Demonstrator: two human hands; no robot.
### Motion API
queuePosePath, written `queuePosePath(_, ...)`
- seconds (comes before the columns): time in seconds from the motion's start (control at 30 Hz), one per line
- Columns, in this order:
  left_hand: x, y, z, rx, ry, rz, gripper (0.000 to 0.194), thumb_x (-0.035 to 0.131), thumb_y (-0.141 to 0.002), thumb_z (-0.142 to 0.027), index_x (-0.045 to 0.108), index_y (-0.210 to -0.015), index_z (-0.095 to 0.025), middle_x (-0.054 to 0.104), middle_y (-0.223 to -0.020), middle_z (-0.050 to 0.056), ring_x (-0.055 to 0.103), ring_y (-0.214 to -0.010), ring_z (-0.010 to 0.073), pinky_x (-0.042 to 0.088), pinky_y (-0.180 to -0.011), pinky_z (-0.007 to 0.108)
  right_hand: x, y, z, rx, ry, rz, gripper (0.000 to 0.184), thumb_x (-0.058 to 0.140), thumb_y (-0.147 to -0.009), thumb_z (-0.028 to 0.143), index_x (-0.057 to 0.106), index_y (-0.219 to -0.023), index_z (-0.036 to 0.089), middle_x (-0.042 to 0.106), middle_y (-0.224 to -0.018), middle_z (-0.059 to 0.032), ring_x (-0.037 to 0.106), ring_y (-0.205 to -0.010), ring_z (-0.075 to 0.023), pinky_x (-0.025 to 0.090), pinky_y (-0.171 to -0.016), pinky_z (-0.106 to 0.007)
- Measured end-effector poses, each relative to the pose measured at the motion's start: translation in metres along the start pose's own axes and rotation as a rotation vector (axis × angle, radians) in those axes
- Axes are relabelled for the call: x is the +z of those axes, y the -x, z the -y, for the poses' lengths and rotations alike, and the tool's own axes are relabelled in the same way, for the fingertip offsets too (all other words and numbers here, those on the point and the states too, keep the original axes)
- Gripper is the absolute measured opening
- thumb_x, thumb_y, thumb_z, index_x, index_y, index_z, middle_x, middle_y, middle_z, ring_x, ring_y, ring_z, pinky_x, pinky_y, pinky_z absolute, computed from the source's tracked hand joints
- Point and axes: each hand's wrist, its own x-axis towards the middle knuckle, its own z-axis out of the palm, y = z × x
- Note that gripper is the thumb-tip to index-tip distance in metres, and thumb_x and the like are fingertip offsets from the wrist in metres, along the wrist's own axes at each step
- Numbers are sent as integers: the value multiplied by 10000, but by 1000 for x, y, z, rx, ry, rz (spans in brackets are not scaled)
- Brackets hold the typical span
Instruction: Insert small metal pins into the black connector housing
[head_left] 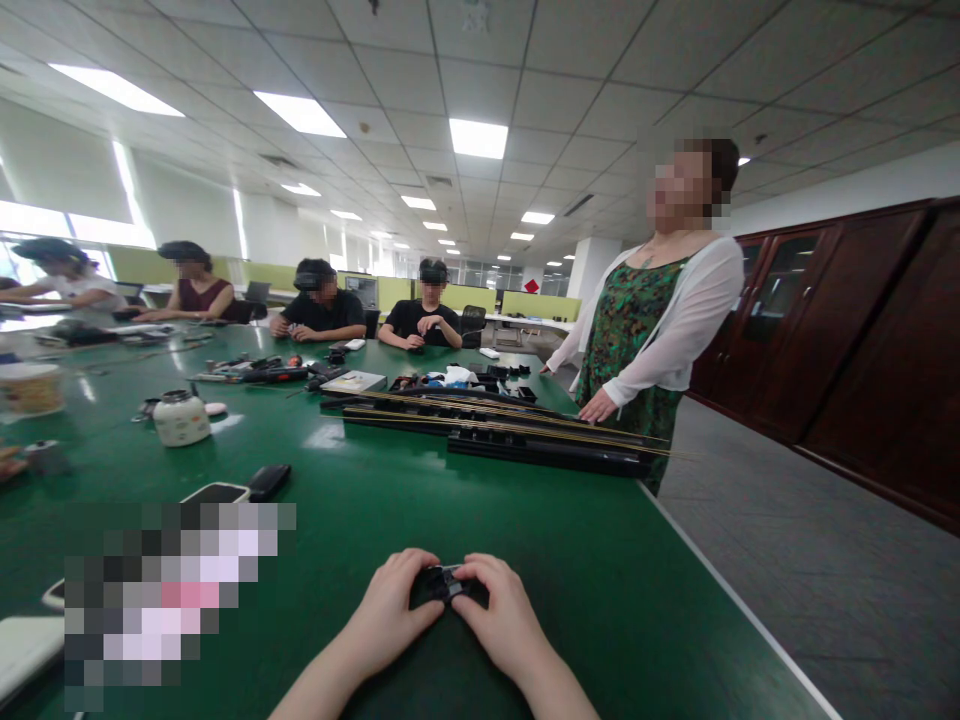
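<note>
The person's left hand has its thumb and forefinger closed on the left side of a small black-and-grey part, probably of plastic; this part is between the two hands, low over the smooth green table-top, and if it touches there, I cannot tell; the right hand is likewise gripping the right side with thumb and forefinger; the other fingers are partly hidden. To do this well, in my judgement, both hands should press evenly and gently; the part should be low over the table, so that a slipping piece does not fall far; the thumbs should better leave the grey middle uncovered, for the eyes to check it.

About the containers: at far left stands a round whitish tub with yellowish print; to its right is a squat white jar with small printed figures; farther right lies a flat pale-grey box; the contents of all three I cannot tell.
</note>
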Motion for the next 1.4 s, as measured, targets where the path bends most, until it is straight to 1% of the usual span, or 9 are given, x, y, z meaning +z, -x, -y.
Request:
queuePosePath(0.27, 1, 0, 1, 17, 12, -7, 270, 582, -649, -234, 575, -919, -230, 630, -949, 43, 558, -909, 231, 420, -812, 353, 0, 0, 0, 5, 3, 8, 220, 587, -681, 197, 664, -876, 268, 620, -1085, -24, 513, -1095, -208, 351, -961, -365)
queuePosePath(0.43, -1, 0, -2, 4, 16, -6, 257, 576, -655, -240, 578, -911, -227, 632, -948, 44, 561, -907, 229, 418, -815, 353, -2, 0, 1, 8, -34, -9, 217, 575, -693, 202, 661, -885, 258, 608, -1111, -28, 505, -1110, -209, 345, -972, -359)
queuePosePath(0.6, -3, 1, -5, -9, 20, 11, 262, 574, -651, -235, 576, -913, -226, 628, -955, 43, 556, -923, 231, 412, -825, 358, -1, -1, 0, -16, -75, -67, 192, 558, -703, 187, 647, -870, 221, 635, -1035, -37, 541, -1050, -197, 379, -947, -314)
queuePosePath(0.73, -3, 2, -5, -14, 21, 20, 266, 573, -656, -238, 573, -922, -217, 625, -954, 48, 553, -918, 228, 411, -822, 352, -1, -1, -2, 13, -72, -96, 214, 534, -726, 209, 634, -914, 226, 642, -980, -33, 574, -976, -198, 421, -891, -302)
queuePosePath(0.83, -3, 1, -5, -14, 23, 21, 275, 572, -651, -230, 573, -925, -215, 625, -959, 47, 550, -927, 229, 407, -829, 354, -1, -1, -3, 22, -81, -112, 228, 521, -733, 215, 628, -934, 233, 641, -977, -26, 579, -966, -195, 428, -884, -296)
queuePosePath(1.17, -5, 2, -10, -33, 4, 40, 276, 570, -653, -219, 575, -929, -213, 623, -968, 45, 544, -939, 225, 404, -846, 351, 5, -6, -19, 12, -158, -267, 276, 508, -746, 264, 616, -997, 223, 657, -982, -53, 595, -960, -210, 453, -874, -336)
queuePosePath(1.4, -4, 0, -5, -25, 25, 27, 311, 566, -663, -234, 583, -972, -203, 630, -995, 60, 546, -956, 233, 403, -866, 365, 3, -7, -21, 61, -111, -337, 314, 478, -769, 304, 605, -1035, 194, 642, -1052, -76, 573, -1019, -227, 437, -911, -367)
